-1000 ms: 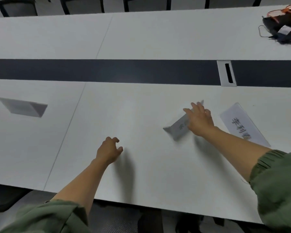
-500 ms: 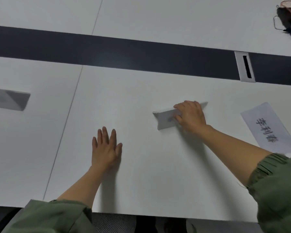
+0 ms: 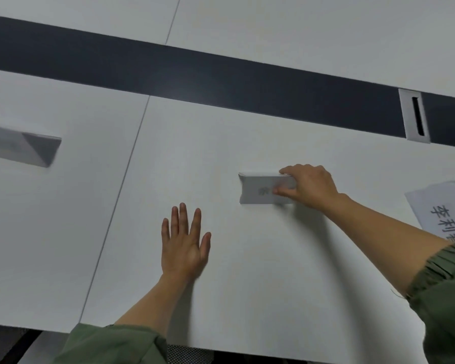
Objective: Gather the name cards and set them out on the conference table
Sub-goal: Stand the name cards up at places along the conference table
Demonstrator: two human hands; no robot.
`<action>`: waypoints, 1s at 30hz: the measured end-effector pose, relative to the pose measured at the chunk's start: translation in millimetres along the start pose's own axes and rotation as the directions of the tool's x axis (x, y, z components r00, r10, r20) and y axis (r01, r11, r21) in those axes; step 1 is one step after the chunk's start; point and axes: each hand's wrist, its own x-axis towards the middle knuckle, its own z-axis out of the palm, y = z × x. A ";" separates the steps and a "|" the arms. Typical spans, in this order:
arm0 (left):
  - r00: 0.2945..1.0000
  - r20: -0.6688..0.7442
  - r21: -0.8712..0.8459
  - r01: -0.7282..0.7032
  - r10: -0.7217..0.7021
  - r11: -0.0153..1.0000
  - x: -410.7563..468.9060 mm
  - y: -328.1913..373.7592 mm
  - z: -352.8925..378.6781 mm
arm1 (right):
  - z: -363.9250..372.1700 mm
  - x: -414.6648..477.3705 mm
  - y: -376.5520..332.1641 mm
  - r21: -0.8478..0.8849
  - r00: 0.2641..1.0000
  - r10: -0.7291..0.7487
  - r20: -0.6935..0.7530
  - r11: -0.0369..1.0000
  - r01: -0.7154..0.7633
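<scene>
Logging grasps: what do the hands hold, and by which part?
The right hand pinches the folded card at its right end; the left hand lies flat on the table, empty.

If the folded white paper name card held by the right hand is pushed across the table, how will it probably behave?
The folded white paper name card looks thin, so it is probably very light and would likely slide easily on the smooth white table. The right hand grips its top edge; firmer pressure might crush the fold.
</scene>
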 end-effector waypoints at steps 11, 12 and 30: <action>1.000 -0.020 0.004 -0.015 0.015 1.000 2.8 -2.5 4.0 | 17.9 16.3 -57.9 -0.037 0.996 0.012 -0.084 0.999 -0.015; 1.000 -0.022 0.006 -0.015 0.015 1.000 2.8 -2.9 4.4 | 18.0 16.5 -58.0 -0.040 0.996 0.012 -0.085 0.999 -0.015; 0.973 0.228 0.078 0.017 -0.034 0.997 7.2 41.0 -58.8 | -10.3 -104.3 38.0 0.144 0.965 0.231 -0.127 0.967 -0.212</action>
